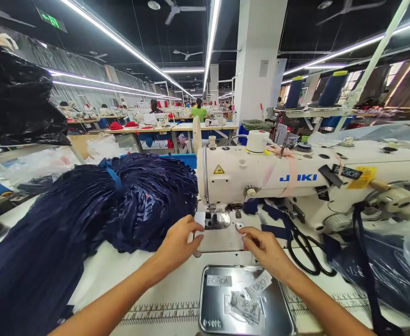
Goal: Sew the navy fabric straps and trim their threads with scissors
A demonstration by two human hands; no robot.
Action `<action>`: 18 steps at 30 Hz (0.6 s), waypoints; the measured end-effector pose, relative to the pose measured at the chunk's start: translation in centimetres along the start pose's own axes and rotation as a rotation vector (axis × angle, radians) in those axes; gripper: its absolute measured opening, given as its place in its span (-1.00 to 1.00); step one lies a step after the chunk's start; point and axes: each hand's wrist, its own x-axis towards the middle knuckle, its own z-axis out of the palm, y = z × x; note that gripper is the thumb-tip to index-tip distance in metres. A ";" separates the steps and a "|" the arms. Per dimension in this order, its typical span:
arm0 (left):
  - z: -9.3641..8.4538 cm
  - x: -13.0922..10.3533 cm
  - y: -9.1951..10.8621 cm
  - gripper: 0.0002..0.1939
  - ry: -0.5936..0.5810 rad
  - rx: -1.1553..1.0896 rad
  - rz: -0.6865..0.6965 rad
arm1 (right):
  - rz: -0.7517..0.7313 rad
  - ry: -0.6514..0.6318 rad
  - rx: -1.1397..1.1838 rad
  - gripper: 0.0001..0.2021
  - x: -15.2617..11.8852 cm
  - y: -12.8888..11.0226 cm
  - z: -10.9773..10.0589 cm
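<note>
My left hand (179, 238) is at the left end of the sewing machine's bed (221, 242), thumb and forefinger a little apart. Its forefinger is against a small white piece (200, 218) beside the needle plate (222, 220). On the right of the plate, my right hand (268, 252) has its forefinger at a small round silvery disc (239, 226); its thumb sits lower, and the other fingers curl under. Above both hands is the white sewing machine (240, 172). A metal tray (210, 305) in front of them holds several printed labels (247, 308).
A big heap of navy fabric pieces (145, 200), tied with a blue strip (113, 176), lies left. Black-handled scissors (306, 254) and navy scraps (277, 231) are right of the bed. A plastic-wrapped navy bundle (383, 270) lies further right. A ruler strip (163, 312) runs along the front.
</note>
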 end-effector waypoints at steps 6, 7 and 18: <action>3.0 7.0 -0.4 -0.83 0.032 0.360 0.011 | -0.025 -0.021 -0.033 -0.72 -0.4 -0.2 -0.3; 3.4 7.4 -0.5 -0.83 0.035 0.372 0.005 | -0.032 -0.034 -0.035 -0.72 -0.4 -0.3 -0.3; 2.4 9.2 -1.6 -0.80 0.012 0.372 0.026 | -0.104 -0.079 -0.053 -0.73 -1.5 -2.0 -1.1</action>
